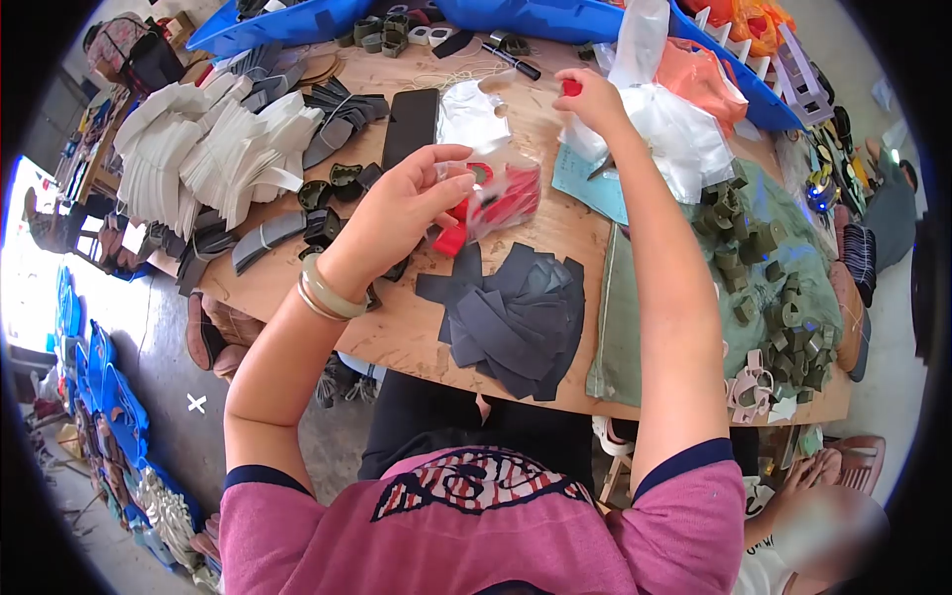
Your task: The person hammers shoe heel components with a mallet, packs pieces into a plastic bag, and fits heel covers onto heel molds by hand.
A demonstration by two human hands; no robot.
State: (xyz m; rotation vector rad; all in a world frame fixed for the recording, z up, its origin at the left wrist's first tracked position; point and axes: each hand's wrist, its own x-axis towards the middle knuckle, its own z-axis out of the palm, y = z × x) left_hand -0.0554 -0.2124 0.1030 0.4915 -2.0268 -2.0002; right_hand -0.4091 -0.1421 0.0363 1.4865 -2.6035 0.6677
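My left hand (412, 198), with bangles on its wrist, is closed on the edge of a clear plastic bag (511, 203) that holds red pieces. A red piece (450, 239) shows below the bag, close to the fingers. Farther right, my right hand (595, 104) pinches a small red piece (571, 87); its exact kind is too small to tell. In front of me lies a pile of dark grey strips (516, 317). Beside the left hand are a black phone (411, 124) and a white plastic packet (474, 114).
Stacks of white strips (213, 154) lie at the left of the wooden table (397, 337). Olive-green loops (793, 317) cover a green cloth (620, 337) at the right. Blue bins (288, 28) line the back. Another person (793, 526) sits at the lower right.
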